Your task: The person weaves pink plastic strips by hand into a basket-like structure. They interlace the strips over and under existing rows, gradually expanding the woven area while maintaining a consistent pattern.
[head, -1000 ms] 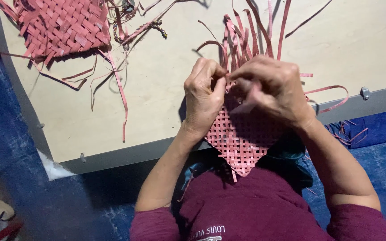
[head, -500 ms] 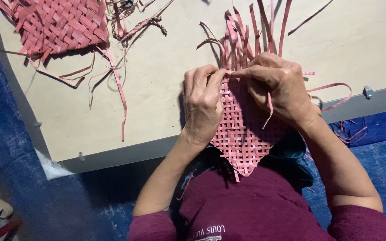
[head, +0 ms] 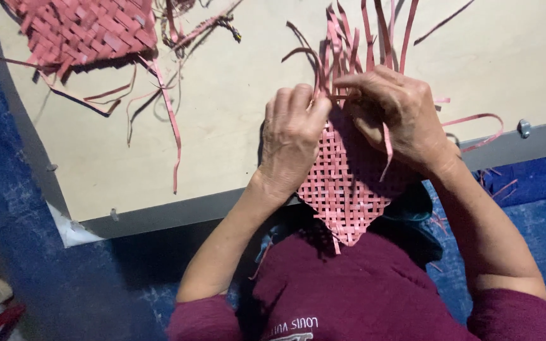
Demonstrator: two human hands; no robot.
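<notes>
A pink woven mat (head: 344,189), pointed at its near end, hangs over the table's front edge toward my body. Loose pink strips (head: 361,38) rise from its far end. My left hand (head: 291,140) presses on the weave's left side, its fingertips gripping strips at the top edge. My right hand (head: 394,120) grips the strips on the right, pinching one against the left fingers, and a loose strip curls under its palm.
A second pink woven piece (head: 83,28) with trailing strips lies at the far left of the pale wooden table (head: 222,126). The table has a grey edge (head: 178,215). Blue floor (head: 45,278) surrounds it. Strip scraps lie at the right.
Both hands have shifted up the mat toward its far edge, uncovering more of the weave. The right hand now pinches a strip at the top.
</notes>
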